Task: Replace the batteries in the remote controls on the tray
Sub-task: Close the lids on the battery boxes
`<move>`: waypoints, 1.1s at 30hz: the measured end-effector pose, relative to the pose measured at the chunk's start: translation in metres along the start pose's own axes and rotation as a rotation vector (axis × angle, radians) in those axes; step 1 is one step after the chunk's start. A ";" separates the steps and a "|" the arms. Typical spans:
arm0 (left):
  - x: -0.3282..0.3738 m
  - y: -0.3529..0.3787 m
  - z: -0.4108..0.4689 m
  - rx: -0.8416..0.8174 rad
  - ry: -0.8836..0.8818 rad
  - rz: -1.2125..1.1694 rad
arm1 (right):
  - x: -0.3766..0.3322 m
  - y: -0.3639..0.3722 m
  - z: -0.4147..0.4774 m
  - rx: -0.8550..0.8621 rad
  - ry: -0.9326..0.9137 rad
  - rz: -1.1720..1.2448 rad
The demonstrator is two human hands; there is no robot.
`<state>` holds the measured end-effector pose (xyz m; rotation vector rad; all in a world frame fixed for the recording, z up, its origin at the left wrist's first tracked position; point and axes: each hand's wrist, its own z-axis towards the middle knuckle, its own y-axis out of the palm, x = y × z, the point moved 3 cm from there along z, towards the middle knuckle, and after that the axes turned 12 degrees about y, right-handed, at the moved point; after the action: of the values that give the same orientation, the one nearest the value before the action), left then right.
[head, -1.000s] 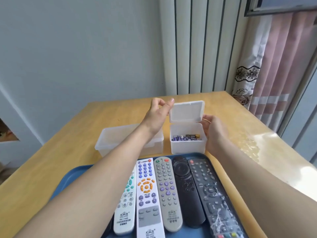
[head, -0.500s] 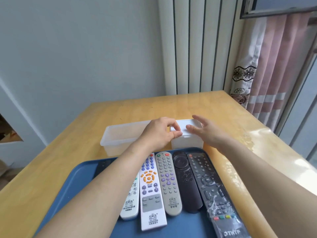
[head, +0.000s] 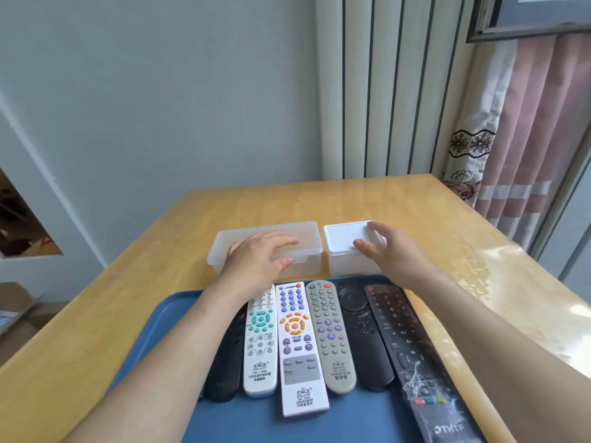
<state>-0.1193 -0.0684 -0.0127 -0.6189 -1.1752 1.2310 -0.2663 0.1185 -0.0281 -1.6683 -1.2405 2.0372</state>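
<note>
On our table (head: pixel 319 203), our left hand (head: pixel 259 260) spread over the long box (head: pixel 307 231); our right hand (head: pixel 390 251), fingers wide, touched the small box (head: pixel 345 238).

We see a blue tray (head: pixel 153 334) on a honey-yellow wooden counter (head: pixel 319 199). On it lie a white remote with teal buttons (head: pixel 260 340), a white remote with orange and purple buttons (head: pixel 299 350), a grey remote with lilac buttons (head: pixel 329 334) and black remotes (head: pixel 361 330). We see a frosted clear box (head: pixel 307 238) and a white box (head: pixel 345 241). The curtain (head: pixel 537 129) is pink with white stripes and a black floral border.
</note>
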 end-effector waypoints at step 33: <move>0.097 0.027 -0.110 -0.428 0.245 0.174 | 0.004 0.008 -0.105 0.156 -0.193 -0.378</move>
<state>-0.0383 0.0535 -0.0399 -1.1787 -1.2008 1.0134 -0.1713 0.1642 -0.0362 -1.0913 -1.2997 2.0272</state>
